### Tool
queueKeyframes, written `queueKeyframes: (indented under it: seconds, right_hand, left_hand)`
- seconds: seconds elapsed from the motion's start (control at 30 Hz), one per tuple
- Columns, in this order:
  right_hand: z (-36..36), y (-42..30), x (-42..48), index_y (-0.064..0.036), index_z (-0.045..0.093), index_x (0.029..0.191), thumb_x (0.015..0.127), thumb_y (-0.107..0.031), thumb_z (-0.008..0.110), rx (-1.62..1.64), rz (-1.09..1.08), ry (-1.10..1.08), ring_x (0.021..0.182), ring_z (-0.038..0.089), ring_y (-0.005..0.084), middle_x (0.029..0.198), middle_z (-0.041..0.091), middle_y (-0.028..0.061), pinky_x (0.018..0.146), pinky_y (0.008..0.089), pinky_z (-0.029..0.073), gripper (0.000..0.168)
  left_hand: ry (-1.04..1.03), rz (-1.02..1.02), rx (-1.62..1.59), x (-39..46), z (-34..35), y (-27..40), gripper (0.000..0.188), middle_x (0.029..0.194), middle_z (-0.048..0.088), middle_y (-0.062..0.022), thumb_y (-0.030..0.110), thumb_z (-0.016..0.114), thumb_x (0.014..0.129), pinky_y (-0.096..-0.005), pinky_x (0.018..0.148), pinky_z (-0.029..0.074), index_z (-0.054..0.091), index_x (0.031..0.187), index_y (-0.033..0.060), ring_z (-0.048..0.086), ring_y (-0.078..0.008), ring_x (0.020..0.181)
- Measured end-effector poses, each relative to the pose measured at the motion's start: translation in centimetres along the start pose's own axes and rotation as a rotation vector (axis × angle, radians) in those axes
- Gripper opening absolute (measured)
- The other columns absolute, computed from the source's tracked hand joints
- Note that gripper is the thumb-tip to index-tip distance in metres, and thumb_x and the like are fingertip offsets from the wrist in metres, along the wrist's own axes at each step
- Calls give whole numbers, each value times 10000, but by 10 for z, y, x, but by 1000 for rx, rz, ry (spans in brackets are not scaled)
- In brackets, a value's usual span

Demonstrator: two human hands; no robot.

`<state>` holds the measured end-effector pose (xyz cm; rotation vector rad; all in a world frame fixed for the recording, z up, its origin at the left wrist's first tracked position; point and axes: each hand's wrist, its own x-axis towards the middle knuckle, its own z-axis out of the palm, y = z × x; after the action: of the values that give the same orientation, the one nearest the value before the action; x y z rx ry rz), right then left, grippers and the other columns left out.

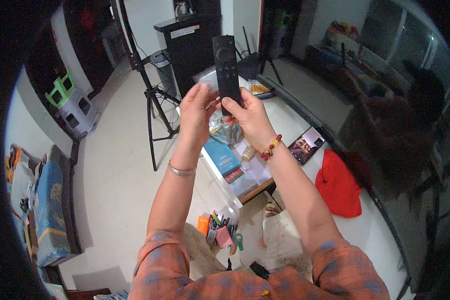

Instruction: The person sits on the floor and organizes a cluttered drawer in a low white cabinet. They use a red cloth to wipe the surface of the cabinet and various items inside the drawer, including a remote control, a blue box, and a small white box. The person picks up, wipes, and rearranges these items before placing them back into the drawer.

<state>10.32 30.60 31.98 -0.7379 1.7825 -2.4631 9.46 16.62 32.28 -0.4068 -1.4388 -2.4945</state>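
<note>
My right hand (249, 110) grips a black remote control (227, 71) upright, thumb across its lower front and button side facing me. Close to the remote's left edge is my left hand (199, 107), slightly blurred; its fingertips are partly hidden, so whether they hold anything is unclear. A pale, translucent sheet or bag (208, 77) shows behind the remote and the left fingers. Below my hands, a clear plastic bag with things in it (225, 129) lies by a blue box or booklet (222, 155) and a small bottle (248, 153) in what looks like a pulled-out drawer (230, 194).
A phone with a lit screen (306, 145) and a red cloth (337, 187) lie on the white cabinet top (378, 240), before a large dark television (382, 105). A black tripod (152, 112) stands at left. Pens and small items fill a clear container (223, 236) low down.
</note>
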Motion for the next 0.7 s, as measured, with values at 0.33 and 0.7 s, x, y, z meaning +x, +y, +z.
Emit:
queueKeyframes:
  seconds: [0.33, 0.7]
  right_hand:
    - [-32, 0, -21, -67, 450, 1041, 935, -197, 499, -21, 112, 57, 723, 601, 121, 870, 581, 44, 595, 242, 502, 175]
    - [-57, 9, -32, -114, 448, 1096, 941, -235, 496, 186, 176, 121, 688, 595, 117, 884, 585, 38, 582, 236, 492, 202]
  left_hand:
    - [-72, 16, -76, -9, -6, 26, 257, 1180, 561, -150, 172, 516, 924, -361, 943, 471, 523, 1132, 22, 568, -225, 1069]
    - [-278, -136, -94, 29, 49, 50, 320, 1234, 513, -156, 89, 522, 899, -411, 988, 442, 455, 1204, 19, 504, -262, 1171]
